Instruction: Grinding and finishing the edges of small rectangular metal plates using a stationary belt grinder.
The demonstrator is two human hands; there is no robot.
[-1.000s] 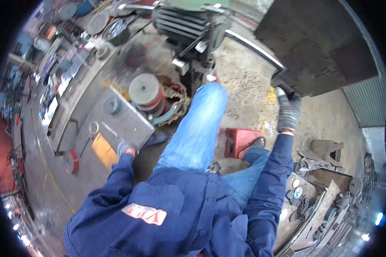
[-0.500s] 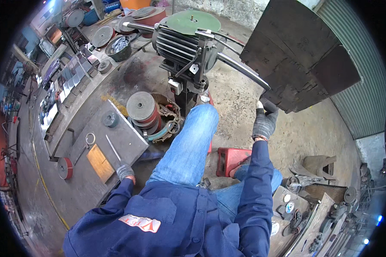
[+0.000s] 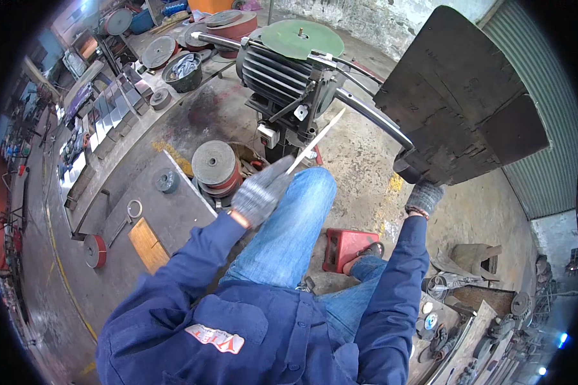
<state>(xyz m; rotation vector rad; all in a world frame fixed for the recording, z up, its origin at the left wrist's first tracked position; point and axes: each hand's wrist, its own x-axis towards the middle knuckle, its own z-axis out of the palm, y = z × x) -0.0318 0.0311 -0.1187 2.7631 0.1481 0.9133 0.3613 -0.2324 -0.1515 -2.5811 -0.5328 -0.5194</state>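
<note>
My left hand (image 3: 261, 191), in a grey knit glove, is raised over my left knee and grips a thin pale metal rod (image 3: 318, 140) that points up toward the machine. That machine is a dark ribbed motor (image 3: 277, 72) with a green disc (image 3: 302, 38) on top. My right hand (image 3: 424, 196), also gloved, is pressed under the lower edge of a big dark steel plate (image 3: 462, 96) standing at the right. A curved chrome bar (image 3: 372, 115) runs from the motor to the plate.
A low grey metal table (image 3: 144, 212) at my left carries a stack of round discs (image 3: 215, 167), a small wheel, a ring and a wooden block (image 3: 148, 244). A red stool (image 3: 347, 247) stands by my right foot. Scrap parts lie at lower right, more discs and a bucket at the back.
My left hand has lifted off the low table and swung up toward the motor, now holding the thin rod. My right hand stays at the steel plate.
</note>
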